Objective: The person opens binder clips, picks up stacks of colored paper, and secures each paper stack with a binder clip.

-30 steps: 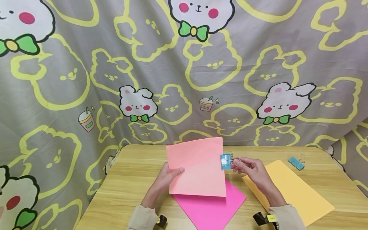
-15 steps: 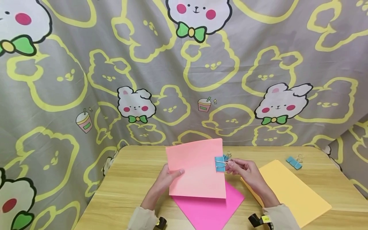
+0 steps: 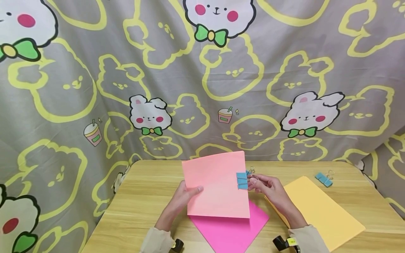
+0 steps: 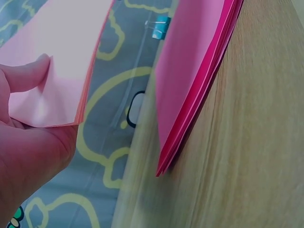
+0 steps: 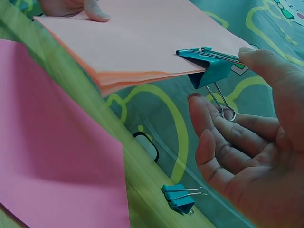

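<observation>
My left hand (image 3: pixel 185 196) grips a stack of light pink paper (image 3: pixel 218 189) by its left side, thumb on the front sheet. The stack is held up and tilted above the table. On its right edge sits a blue binder clip (image 3: pixel 243 180), its body straddling the sheets. My right hand (image 3: pixel 273 193) holds this clip by its wire handles. In the right wrist view, the thumb is at the upper handle of the binder clip (image 5: pixel 213 71) and the fingers are around the lower one. A bright pink paper stack (image 3: pixel 227 232) lies beneath, partly covered.
Yellow paper (image 3: pixel 322 211) lies on the wooden table (image 3: pixel 152 175) at right, under my right forearm. One blue binder clip (image 3: pixel 324 179) rests at the back right. Another binder clip (image 5: pixel 178 197) lies behind the held stack. A patterned curtain (image 3: pixel 190 80) hangs along the table's back edge.
The held clip has moved left from the stack's right edge to further over the sheets, with my right hand following. My left hand keeps its hold on the light pink stack.
</observation>
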A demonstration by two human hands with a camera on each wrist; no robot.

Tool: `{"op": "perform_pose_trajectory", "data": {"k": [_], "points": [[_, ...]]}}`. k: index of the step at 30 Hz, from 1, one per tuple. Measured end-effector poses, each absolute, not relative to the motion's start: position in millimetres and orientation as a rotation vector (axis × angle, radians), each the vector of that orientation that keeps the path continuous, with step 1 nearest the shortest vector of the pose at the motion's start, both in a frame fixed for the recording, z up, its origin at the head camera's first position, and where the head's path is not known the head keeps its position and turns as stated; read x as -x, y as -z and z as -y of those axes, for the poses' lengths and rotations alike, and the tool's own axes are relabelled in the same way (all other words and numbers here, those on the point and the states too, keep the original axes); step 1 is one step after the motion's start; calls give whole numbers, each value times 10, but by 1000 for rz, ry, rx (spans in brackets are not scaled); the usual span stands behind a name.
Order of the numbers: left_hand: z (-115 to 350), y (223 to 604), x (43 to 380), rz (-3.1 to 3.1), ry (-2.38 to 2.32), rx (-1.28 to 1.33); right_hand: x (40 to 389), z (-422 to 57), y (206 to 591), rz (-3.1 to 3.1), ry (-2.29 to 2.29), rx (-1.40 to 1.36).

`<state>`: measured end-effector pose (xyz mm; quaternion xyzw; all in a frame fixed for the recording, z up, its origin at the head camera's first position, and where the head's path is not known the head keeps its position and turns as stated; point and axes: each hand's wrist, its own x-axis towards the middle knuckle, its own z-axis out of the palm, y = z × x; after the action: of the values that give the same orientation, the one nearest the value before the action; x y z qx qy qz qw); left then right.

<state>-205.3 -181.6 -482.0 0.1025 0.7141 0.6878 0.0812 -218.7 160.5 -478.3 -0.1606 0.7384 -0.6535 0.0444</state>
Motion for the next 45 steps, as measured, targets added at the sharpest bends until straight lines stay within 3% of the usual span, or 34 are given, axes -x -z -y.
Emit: {"op": "perform_pose_trajectory", "data": {"k": [19, 27, 38, 45], "points": [[1860, 4863, 2086, -2042, -2033, -357, 2156, -1580, 4705, -2211, 2037, 387], [1998, 4850, 2113, -1894, -2093, -386, 2124, -1631, 4639, -2169, 1981, 466], [2400, 4699, 2124, -1910, -1838, -746, 2059, -1599, 4483, -2133, 1823, 634], [2317, 4544, 2063, -1904, -1619, -909, 1994, -1506, 4398, -2176, 1743, 611]]}}
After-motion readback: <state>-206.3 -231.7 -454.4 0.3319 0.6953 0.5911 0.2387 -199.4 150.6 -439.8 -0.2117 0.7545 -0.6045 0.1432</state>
